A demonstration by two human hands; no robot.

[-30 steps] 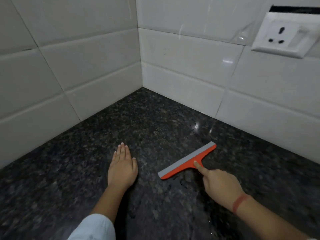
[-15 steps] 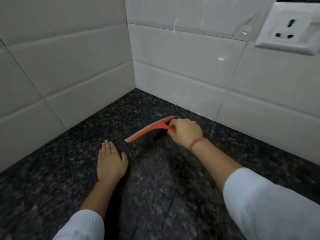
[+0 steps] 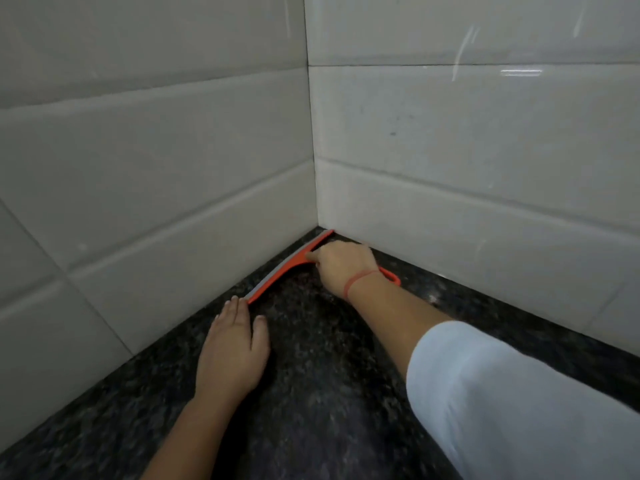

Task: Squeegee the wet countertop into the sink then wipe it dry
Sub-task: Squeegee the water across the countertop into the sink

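Both outstretched, right hand point(image 3: 346, 268) gripping squeegee point(image 3: 278, 275) at corner, left hand point(image 3: 232, 355) flat, seemingly pressing countertop point(image 3: 329, 393).

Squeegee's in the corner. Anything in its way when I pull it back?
The left hand lies flat on the countertop at the near end of the squeegee; nothing else visible. The sink is out of view.

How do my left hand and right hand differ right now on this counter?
The left hand lies flat on the granite countertop, fingers straight; the right hand curls around the handle of the orange squeegee. The right hand reaches into the tiled corner; the left hand sits nearer the camera. The right wrist wears a red band; the left wrist is bare. Both are near the squeegee.
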